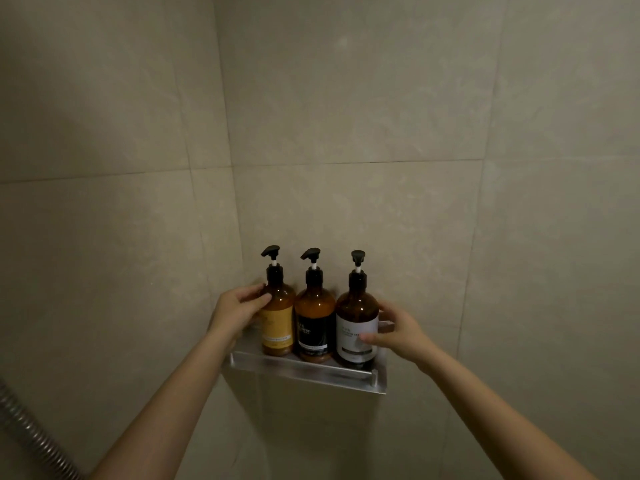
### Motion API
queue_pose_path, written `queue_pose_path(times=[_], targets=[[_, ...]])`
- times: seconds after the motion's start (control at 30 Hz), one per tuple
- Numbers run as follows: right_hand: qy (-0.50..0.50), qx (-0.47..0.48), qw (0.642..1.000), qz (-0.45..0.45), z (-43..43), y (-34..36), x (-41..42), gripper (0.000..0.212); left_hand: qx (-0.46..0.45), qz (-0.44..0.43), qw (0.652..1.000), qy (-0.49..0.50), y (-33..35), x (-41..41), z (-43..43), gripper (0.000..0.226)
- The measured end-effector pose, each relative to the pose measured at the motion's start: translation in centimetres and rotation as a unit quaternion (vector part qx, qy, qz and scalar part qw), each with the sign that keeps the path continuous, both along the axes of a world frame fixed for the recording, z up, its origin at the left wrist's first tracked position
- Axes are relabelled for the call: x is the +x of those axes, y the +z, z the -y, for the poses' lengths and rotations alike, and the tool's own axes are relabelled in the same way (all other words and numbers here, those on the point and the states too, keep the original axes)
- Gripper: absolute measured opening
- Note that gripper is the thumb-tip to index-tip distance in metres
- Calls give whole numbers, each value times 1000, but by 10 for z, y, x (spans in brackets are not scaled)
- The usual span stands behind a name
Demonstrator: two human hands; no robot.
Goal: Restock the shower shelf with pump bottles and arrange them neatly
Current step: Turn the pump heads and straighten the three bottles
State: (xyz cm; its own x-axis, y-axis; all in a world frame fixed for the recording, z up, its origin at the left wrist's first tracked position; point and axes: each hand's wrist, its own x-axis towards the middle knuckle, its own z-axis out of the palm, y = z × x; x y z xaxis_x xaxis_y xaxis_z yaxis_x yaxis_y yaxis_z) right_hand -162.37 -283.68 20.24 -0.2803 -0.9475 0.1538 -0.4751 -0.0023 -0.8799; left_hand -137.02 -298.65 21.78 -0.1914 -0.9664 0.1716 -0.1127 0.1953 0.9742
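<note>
Three amber pump bottles stand upright in a row on a metal corner shelf (pixel 304 370). The left bottle (pixel 278 323) has a yellow label, the middle bottle (pixel 313 327) a black label, the right bottle (pixel 356 327) a white label. My left hand (pixel 237 311) wraps the left side of the yellow-label bottle, thumb on its shoulder. My right hand (pixel 398 332) grips the right side of the white-label bottle, thumb across its label. The two left pump heads point left; the right one faces forward.
Beige tiled walls meet in a corner right behind the shelf. A ribbed metal shower hose (pixel 31 431) runs along the lower left. The wall below the shelf is bare tile.
</note>
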Motion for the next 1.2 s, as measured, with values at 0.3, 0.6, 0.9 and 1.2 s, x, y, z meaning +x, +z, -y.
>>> queue_pose_path(times=[0.3, 0.6, 0.9, 1.2], targets=[[-12, -4, 1000, -16, 2, -1, 1, 74, -2, -20, 1000, -3, -3, -2, 0, 49], [-53, -126, 990, 32, 5, 74, -28, 31, -191, -83, 955, 210, 2, -30, -72, 26], [24, -47, 998, -30, 21, 121, -1, 29, -241, 80, 966, 41, -20, -113, -129, 48], [-37, -56, 998, -12, 25, 115, 7, 23, -274, 145, 947, 84, -27, -122, -129, 47]])
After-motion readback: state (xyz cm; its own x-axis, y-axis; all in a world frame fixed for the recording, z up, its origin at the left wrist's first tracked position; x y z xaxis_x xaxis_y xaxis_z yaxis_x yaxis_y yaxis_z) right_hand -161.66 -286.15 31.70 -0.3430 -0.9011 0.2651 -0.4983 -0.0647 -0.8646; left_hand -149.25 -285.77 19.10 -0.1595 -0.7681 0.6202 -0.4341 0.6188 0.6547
